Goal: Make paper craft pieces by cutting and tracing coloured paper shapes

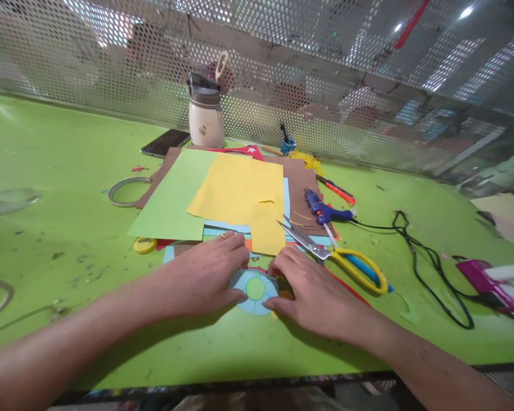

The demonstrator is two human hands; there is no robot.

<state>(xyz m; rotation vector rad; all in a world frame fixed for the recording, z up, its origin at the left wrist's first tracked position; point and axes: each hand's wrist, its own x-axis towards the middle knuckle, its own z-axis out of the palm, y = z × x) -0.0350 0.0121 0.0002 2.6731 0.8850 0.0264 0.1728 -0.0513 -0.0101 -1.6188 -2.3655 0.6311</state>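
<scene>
Light-blue paper forms the disc (pixel 257 307) with a green circle (pixel 255 287) at its centre, low over the worktop (pixel 175 354) near its front edge; our left hand (pixel 236 279) and right hand (pixel 279 285) are partly closed, pinching its opposite sides between thumbs and curled fingers; we do best to press lightly and evenly, so the rim stays uncreased, and to keep our right wrist off the scissors (pixel 314 249); our fingers cover the disc's sides, and we cannot see its underside; a dark scrap (pixel 285 285) beside it is hard to identify; the magenta tool (pixel 477 277) runs out at the frame's edge.
</scene>
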